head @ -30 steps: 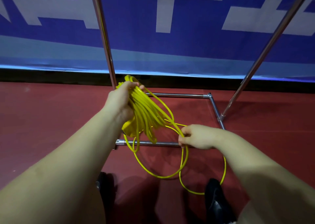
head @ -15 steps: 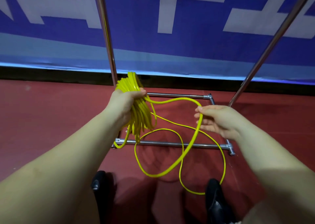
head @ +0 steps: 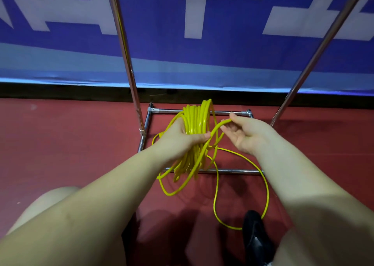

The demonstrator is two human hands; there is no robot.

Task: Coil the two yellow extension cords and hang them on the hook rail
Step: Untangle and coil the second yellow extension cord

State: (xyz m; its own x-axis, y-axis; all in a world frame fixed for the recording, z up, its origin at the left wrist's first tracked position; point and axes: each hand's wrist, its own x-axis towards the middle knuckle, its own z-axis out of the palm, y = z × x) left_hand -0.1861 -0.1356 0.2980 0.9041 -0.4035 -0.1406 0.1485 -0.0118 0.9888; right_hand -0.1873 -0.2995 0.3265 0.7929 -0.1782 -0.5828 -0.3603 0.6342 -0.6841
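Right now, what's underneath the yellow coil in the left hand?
Under the coil lies the red floor, crossed by the rack's near base bar. Slack cord trails down there. Where the loops overlap that bar, it's covered.

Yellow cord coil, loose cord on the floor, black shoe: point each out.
yellow cord coil point(head: 197, 120), head view, top of the bundled loops.
loose cord point(head: 267, 193), head view, slack strand over floor.
black shoe point(head: 255, 235), head view, upper.

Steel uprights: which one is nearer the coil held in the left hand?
The left upright. It meets the base frame just left of the coil; the right upright slants away beyond the right hand.
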